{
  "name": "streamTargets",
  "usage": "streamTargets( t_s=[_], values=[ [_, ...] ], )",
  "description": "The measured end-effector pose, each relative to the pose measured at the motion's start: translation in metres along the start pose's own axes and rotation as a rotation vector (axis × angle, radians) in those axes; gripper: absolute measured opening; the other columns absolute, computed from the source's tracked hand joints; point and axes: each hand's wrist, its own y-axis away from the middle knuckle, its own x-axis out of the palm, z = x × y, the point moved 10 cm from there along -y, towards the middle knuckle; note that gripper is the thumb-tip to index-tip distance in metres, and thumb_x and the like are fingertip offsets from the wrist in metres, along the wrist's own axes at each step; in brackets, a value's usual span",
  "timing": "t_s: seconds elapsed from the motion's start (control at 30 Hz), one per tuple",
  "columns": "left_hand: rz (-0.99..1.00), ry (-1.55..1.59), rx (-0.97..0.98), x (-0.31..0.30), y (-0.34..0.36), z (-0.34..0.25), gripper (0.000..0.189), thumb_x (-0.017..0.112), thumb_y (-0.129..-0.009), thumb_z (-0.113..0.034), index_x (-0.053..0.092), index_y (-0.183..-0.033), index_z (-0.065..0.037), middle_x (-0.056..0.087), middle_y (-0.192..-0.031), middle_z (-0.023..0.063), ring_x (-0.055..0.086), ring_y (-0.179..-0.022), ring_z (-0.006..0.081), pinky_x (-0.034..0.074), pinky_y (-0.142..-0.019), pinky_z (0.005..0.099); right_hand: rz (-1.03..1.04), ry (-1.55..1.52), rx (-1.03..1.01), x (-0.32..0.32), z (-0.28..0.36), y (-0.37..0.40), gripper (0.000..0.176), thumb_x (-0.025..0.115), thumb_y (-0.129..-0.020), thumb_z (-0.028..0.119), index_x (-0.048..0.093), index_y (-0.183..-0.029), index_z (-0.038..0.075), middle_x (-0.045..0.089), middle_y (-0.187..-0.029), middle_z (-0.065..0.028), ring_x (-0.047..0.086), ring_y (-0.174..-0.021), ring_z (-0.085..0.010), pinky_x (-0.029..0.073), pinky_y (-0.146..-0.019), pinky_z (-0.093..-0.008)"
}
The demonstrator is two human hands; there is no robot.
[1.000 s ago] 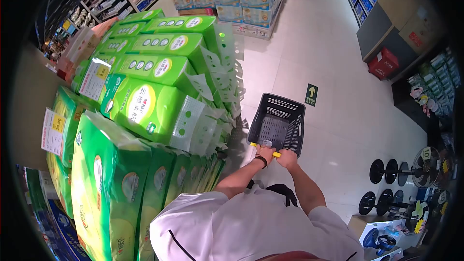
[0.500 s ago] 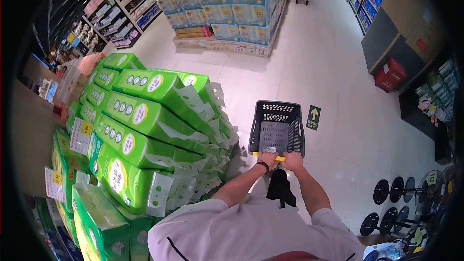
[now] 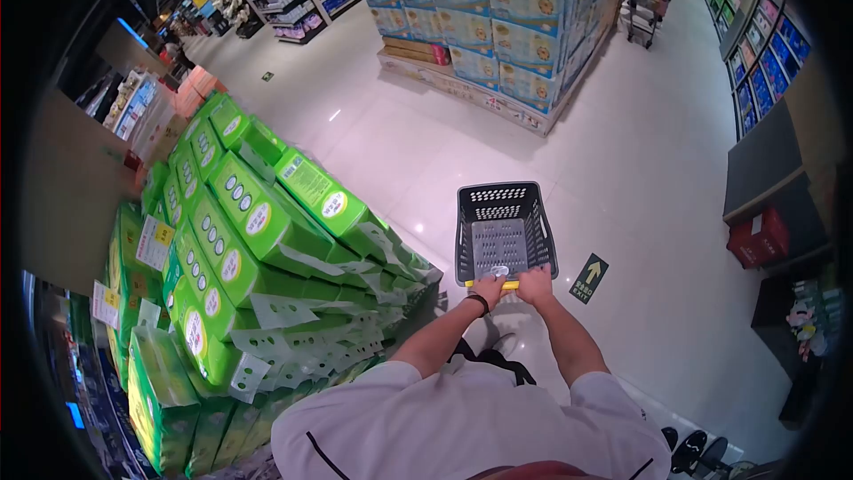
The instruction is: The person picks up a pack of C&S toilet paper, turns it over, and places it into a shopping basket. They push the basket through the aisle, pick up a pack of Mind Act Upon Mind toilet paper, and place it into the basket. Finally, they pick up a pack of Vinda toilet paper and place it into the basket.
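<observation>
Directly ahead of me is a black plastic shopping basket cart (image 3: 548, 244) with perforated walls, its grey slatted bottom showing. A yellow handle bar (image 3: 510, 285) runs along its near edge. My left hand (image 3: 486, 289), with a dark band on the wrist, is closed around the left part of that bar. Close beside it, my right hand (image 3: 535, 284) grips the right part, fingers wrapped over. A small clear piece (image 3: 500, 272) sits by the middle of the handle; what it is I cannot make out.
Green tissue packs (image 3: 267, 222) are stacked close on my left, with price cards (image 3: 155, 242). A pallet of boxed paper packs (image 3: 524, 36) stands ahead. Another cart (image 3: 647, 0) is farther up the aisle. A floor exit sign (image 3: 590, 278) and a red box (image 3: 758, 238) lie to the right.
The cart has advanced along the floor and my view has turned left. The pallet has shifted right in view; the floor sign sits lower and farther right. Both hands keep hold of the bar.
</observation>
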Motion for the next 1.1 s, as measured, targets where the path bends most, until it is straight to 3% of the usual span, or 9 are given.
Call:
streamTargets(
  t_s=[0.27,0.37,0.47,0.57,0.6,0.73,0.83,1.03,1.1],
  values=[
    [0.027,0.052,-0.233,-0.041,-0.115,0.037,0.048,0.054,-0.099,-0.056,0.053,-0.125,-0.015,0.069,-0.111,0.0154,0.067,-0.107,0.0377,0.047,-0.090,0.0607,-0.038,0.123,0.148,-0.078,-0.032,-0.113,0.036,0.077,-0.083,0.038,0.076,-0.112,0.017,0.057,-0.130,-0.0108,0.046,-0.131,-0.0350,0.021,-0.115,-0.0719],
    [0.051,0.077,-0.270,-0.058,-0.159,0.060,0.048,0.052,-0.101,-0.054,0.051,-0.127,-0.013,0.069,-0.113,0.0171,0.068,-0.108,0.0385,0.048,-0.090,0.0646,-0.055,0.108,0.198,-0.090,-0.042,-0.171,0.033,0.075,-0.085,0.034,0.075,-0.113,0.016,0.053,-0.134,-0.0118,0.046,-0.130,-0.0364,0.028,-0.111,-0.0735],
    [0.075,0.142,-0.325,-0.090,-0.196,0.078,0.050,0.051,-0.102,-0.052,0.048,-0.131,-0.012,0.068,-0.118,0.0195,0.068,-0.111,0.0399,0.046,-0.096,0.0666,-0.090,0.032,0.193,-0.119,-0.042,-0.221,0.025,0.069,-0.090,0.026,0.074,-0.111,0.013,0.048,-0.137,-0.0129,0.045,-0.131,-0.0369,0.040,-0.106,-0.0683],
    [0.032,0.207,-0.376,-0.112,-0.235,0.105,0.045,0.055,-0.100,-0.049,0.050,-0.123,-0.011,0.069,-0.112,0.0220,0.068,-0.107,0.0422,0.052,-0.088,0.0592,-0.133,-0.022,0.136,-0.126,-0.044,-0.282,0.020,0.064,-0.093,0.020,0.074,-0.108,0.012,0.049,-0.135,-0.0128,0.046,-0.130,-0.0364,0.048,-0.102,-0.0587],
    [0.063,0.270,-0.382,-0.114,-0.247,0.115,0.044,0.058,-0.100,-0.044,0.046,-0.127,-0.011,0.068,-0.113,0.0261,0.066,-0.110,0.0459,0.052,-0.089,0.0597,-0.109,0.020,0.100,-0.133,-0.039,-0.299,0.019,0.063,-0.094,0.019,0.075,-0.106,0.011,0.050,-0.133,-0.0128,0.047,-0.129,-0.0354,0.052,-0.100,-0.0503],
    [0.075,0.394,-0.412,-0.136,-0.288,0.156,0.059,0.063,-0.097,-0.031,0.032,-0.144,-0.011,0.061,-0.124,0.0309,0.063,-0.114,0.0506,0.052,-0.094,0.0597,-0.018,0.081,0.005,-0.156,-0.027,-0.369,0.021,0.063,-0.093,0.017,0.075,-0.108,0.011,0.053,-0.133,-0.0121,0.047,-0.129,-0.0343,0.050,-0.102,-0.0470],
    [0.041,0.484,-0.489,-0.147,-0.309,0.190,0.061,0.064,-0.097,-0.030,0.030,-0.145,-0.015,0.052,-0.135,0.0339,0.056,-0.123,0.0538,0.047,-0.100,0.0626,-0.033,0.113,-0.047,-0.171,-0.011,-0.413,0.022,0.064,-0.092,0.018,0.076,-0.110,0.012,0.053,-0.135,-0.0113,0.047,-0.130,-0.0343,0.049,-0.103,-0.0472],
    [-0.036,0.474,-0.579,-0.172,-0.352,0.258,0.054,0.061,-0.096,-0.019,0.034,-0.143,-0.014,0.054,-0.133,0.0343,0.057,-0.121,0.0552,0.049,-0.098,0.0605,0.003,0.187,-0.125,-0.198,0.028,-0.498,0.022,0.065,-0.092,0.022,0.078,-0.108,0.014,0.056,-0.133,-0.0095,0.047,-0.130,-0.0332,0.044,-0.104,-0.0524],
    [-0.075,0.438,-0.622,-0.189,-0.358,0.283,0.045,0.058,-0.095,-0.014,0.044,-0.138,-0.011,0.060,-0.125,0.0324,0.062,-0.116,0.0518,0.052,-0.095,0.0579,-0.006,0.207,-0.153,-0.208,0.045,-0.523,0.022,0.064,-0.093,0.023,0.078,-0.108,0.014,0.057,-0.132,-0.0093,0.047,-0.131,-0.0331,0.042,-0.105,-0.0545]
  ],
)
